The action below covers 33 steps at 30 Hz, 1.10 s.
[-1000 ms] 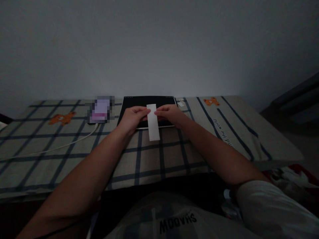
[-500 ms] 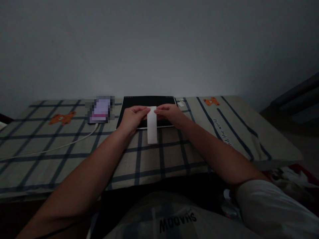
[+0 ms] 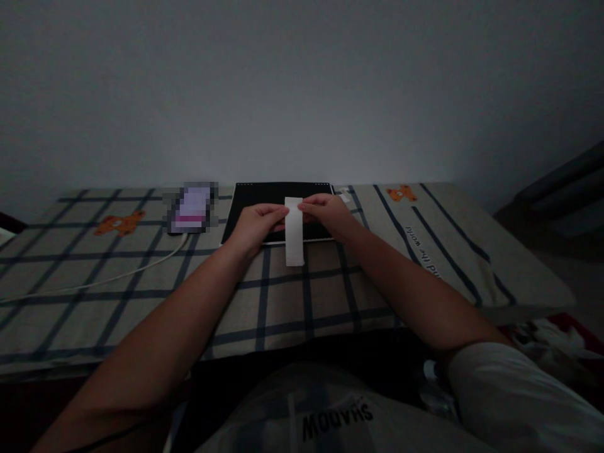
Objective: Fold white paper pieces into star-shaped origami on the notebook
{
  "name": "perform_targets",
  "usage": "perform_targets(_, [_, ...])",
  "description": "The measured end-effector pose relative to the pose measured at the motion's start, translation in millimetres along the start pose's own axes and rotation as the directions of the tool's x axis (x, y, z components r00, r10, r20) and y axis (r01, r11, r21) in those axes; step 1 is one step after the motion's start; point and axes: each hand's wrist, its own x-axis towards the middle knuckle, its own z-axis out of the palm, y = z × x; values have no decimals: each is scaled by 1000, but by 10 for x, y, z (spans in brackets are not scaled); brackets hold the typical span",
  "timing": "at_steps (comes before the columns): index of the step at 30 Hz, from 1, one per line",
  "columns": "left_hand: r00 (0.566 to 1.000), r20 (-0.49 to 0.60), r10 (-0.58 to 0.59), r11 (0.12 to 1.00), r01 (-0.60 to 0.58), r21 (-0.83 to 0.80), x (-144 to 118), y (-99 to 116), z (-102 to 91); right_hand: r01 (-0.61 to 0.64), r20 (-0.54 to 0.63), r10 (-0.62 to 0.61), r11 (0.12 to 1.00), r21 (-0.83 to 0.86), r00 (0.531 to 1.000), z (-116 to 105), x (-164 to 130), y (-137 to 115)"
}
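Both hands meet over the near edge of the black pad [image 3: 278, 195], which lies flat against the far edge of the checked cloth [image 3: 330, 296], close under the wall. The left hand [image 3: 257, 225] and the right hand [image 3: 328, 214] each pinch the upper end of a white paper strip [image 3: 294, 231] between thumb and fingertips, one hand to either side of it. The strip hangs lengthwise toward the person, its top over the pad's front half and its lower end past the pad's near edge, above the cloth; whether that end touches the cloth cannot be told in this dim light. Just left of the pad lies a blurred, lit phone [image 3: 191, 207], with a pale cable [image 3: 117, 275] trailing away from it to the left and toward the person. At the pad's right far corner sits a small white scrap [image 3: 343, 196]. Nearer than the pad the cloth runs bare to its front edge, and to the pad's right it stretches open out to its right border.
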Motion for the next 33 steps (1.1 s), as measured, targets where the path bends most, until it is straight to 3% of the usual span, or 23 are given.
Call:
perform_targets(3, [1000, -3, 15, 998, -15, 53, 7, 0, -13, 2, -8, -1, 999, 37, 1000, -5, 1, -24])
perform_targets(8, [984, -113, 141, 985, -128, 112, 25, -2, -18, -85, 99, 81, 996, 38, 992, 4, -24, -28])
perform_targets(15, [1000, 1, -11, 998, 11, 68, -18, -4, 8, -15, -7, 15, 1000, 17, 1000, -33, 23, 0])
perform_targets(21, [993, -95, 65, 994, -56, 96, 7, 9, 3, -110, 81, 106, 992, 54, 991, 10, -22, -39])
perform_targets(28, [1000, -25, -19, 999, 20, 35, -18, 9, 16, -26, -1, 26, 1000, 16, 1000, 7, -11, -32])
perform_targets(33, [994, -100, 50, 998, -46, 40, 8, 8, 5, -101, 64, 100, 995, 17, 993, 16, -25, -33])
